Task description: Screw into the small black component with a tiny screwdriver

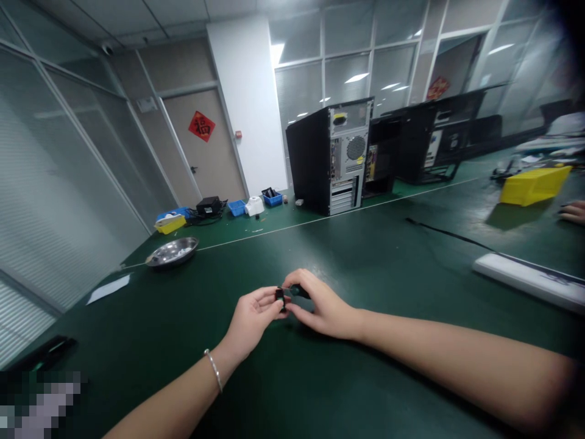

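Note:
Low over the green table, my left hand pinches a small black part between thumb and fingers. A silver bracelet circles that wrist. My right hand is closed around the dark handle of what looks like a small screwdriver. The tool's thin shaft points left, toward the top of the black part. The hands nearly meet, with the right fingertips close beside the part. Fingers cover some of the part, and blur hides where the tip touches.
On the green table, a metal bowl stands left and a paper lies near it. A computer case stands behind. Rightward are a white power strip, a yellow bin and another person's hand.

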Demonstrator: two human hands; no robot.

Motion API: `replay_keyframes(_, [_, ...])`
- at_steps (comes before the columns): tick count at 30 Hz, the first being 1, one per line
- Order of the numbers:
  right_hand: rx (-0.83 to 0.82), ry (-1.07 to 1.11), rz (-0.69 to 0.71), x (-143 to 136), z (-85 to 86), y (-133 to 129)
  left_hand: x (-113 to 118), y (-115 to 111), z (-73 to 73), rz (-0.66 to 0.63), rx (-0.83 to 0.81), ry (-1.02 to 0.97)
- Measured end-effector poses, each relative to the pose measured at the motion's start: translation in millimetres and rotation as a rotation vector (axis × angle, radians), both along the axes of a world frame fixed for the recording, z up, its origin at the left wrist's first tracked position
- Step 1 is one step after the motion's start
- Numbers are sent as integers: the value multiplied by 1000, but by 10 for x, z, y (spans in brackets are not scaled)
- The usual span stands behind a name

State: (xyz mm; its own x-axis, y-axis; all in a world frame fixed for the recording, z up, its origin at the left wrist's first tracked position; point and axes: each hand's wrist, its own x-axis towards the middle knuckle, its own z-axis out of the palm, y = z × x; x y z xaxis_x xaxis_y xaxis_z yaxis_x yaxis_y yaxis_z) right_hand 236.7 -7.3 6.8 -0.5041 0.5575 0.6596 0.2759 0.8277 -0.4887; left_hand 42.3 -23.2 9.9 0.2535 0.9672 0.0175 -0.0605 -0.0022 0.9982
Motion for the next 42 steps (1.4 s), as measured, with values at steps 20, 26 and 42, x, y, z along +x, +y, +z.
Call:
replay_keyframes(20, [-134,-45,-113,0,-133,134,-118,118,-81,138,117,162])
replay_keyframes(26, [-160,-104,-146,-2,-144,159,-115,102,-108,85,198,233])
replay_keyframes(42, [-176,-141,-179,4,-141,161,-147,102,-79,129,528,447])
